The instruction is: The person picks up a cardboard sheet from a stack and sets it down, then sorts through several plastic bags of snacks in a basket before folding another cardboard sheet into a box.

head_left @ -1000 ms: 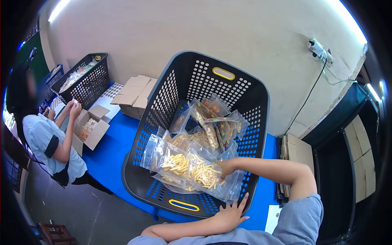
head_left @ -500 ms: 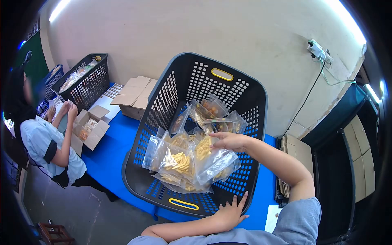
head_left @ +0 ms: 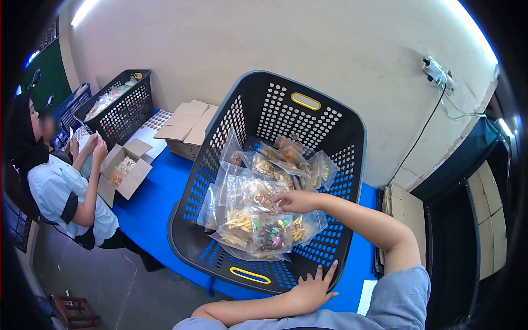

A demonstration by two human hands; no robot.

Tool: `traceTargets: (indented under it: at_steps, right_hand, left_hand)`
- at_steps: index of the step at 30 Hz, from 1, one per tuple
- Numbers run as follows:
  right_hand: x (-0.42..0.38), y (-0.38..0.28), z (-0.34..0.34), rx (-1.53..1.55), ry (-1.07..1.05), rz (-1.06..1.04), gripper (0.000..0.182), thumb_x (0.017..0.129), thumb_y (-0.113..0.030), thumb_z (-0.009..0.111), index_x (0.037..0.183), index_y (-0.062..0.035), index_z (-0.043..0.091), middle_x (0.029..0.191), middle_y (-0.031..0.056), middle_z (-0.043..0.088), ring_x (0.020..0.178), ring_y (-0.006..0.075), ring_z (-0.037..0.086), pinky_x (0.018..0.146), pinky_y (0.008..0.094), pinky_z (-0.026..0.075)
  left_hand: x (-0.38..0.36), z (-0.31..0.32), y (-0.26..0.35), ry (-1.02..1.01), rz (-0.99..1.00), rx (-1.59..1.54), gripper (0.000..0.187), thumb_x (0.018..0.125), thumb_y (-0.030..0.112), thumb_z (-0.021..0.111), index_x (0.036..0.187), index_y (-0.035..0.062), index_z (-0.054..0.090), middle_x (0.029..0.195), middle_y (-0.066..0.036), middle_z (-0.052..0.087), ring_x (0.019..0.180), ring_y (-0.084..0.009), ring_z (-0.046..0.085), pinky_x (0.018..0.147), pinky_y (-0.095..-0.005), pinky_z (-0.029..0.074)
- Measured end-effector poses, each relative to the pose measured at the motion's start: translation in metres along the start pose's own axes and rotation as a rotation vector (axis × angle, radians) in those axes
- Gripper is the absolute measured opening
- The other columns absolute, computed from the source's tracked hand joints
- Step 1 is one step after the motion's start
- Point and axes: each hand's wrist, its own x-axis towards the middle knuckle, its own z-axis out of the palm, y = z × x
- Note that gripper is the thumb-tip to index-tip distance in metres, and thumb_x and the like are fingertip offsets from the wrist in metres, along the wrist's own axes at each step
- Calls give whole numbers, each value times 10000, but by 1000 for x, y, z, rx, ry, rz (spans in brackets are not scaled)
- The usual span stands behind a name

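A large black perforated basket [head_left: 184,245] stands tilted towards me and holds several clear plastic snack bags. My right hand [head_left: 300,202] reaches into the pile, its fingers closed at the edge of a clear snack bag [head_left: 269,202] with brownish pieces. Just below lies a bag of multicoloured sweets [head_left: 272,235], on top of bags of yellow stick snacks [head_left: 239,221]. Further back in the basket are bags with orange-brown contents [head_left: 290,145]. My left hand [head_left: 312,287] lies with fingers spread on the basket's near right rim and holds nothing.
On the blue table [head_left: 165,192] to the left stand a closed carton [head_left: 187,129] and an open carton [head_left: 125,171] with bags inside. A co-worker [head_left: 71,190] handles something small there. Another black basket [head_left: 118,107] is behind. Folded cardboard [head_left: 404,212] leans at right.
My right hand has moved slightly left and down from a yellow-stick bag. The sweets bag and brownish bag now show on top of the pile. My left hand stays on the rim.
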Motion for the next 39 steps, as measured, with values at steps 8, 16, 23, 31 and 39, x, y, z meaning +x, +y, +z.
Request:
traceTargets:
  at_steps: [8,16,23,31,39]
  right_hand:
    - [31,29,70,-261,-236,-166,740,819,-346,656,1396,-4,343,1319,226,493,1221,318,483,1006,371,387]
    - [55,-22,-10,-106,7,-164,465,806,-197,563,1251,-62,544,1024,160,654,945,258,626,831,356,486]
    - [148,8,-28,-167,625,-223,397,869,-179,474,1223,-14,545,1133,237,604,1034,367,591,916,413,443]
    - [168,12,2,45,75,77,459,907,-272,531,1295,-31,486,986,211,660,985,336,619,904,399,467]
    - [163,-54,21,-4,643,-96,995,830,-463,635,1451,38,42,1389,344,327,1297,435,359,1064,413,335]
  left_hand:
    - [3,1,-2,34,14,-10,849,915,529,441,1483,76,0,1339,-343,392,1050,-485,559,820,-549,503]
    - [1,0,1,34,0,37,845,915,523,441,1483,76,3,1348,-324,396,1042,-465,568,812,-549,506]
    - [2,1,1,28,3,37,849,910,498,465,1484,87,-7,1360,-332,377,1044,-478,561,823,-572,490]
    - [4,6,-4,30,26,-9,871,901,479,494,1483,93,-26,1360,-347,363,1066,-516,540,836,-589,476]
    - [6,-6,-6,-35,24,-222,783,902,404,499,1468,19,119,1378,-384,300,1136,-586,434,946,-638,347]
